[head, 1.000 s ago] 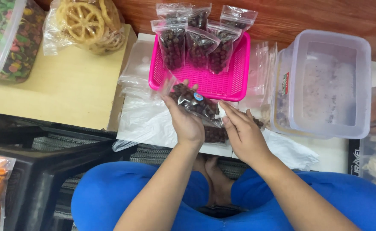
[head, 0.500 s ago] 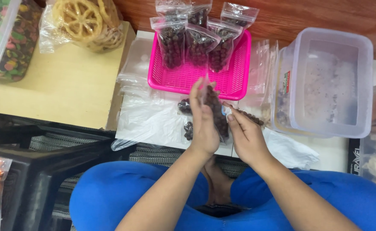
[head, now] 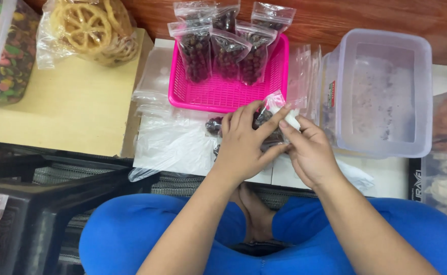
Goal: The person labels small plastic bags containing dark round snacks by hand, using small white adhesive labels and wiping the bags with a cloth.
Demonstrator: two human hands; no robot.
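Note:
My left hand (head: 246, 140) and my right hand (head: 310, 150) both hold a small clear bag of dark brown round sweets (head: 269, 114) just in front of a pink plastic basket (head: 218, 94). The left hand covers most of the bag; the fingers of the right hand pinch its top edge at the right. In the basket lean several filled bags of the same dark sweets (head: 226, 48). A few loose dark sweets (head: 213, 125) lie on a clear plastic sheet (head: 172, 142) by my left hand.
A clear plastic tub (head: 381, 94) stands to the right, with empty clear bags (head: 302, 76) beside it. At the left are a bag of yellow wheel-shaped snacks (head: 88, 28), a box of coloured sweets (head: 2, 46) and a black stool (head: 40, 198).
The bag has been lifted from the plastic sheet and turned upright. Both hands have moved up and right and now close around its top.

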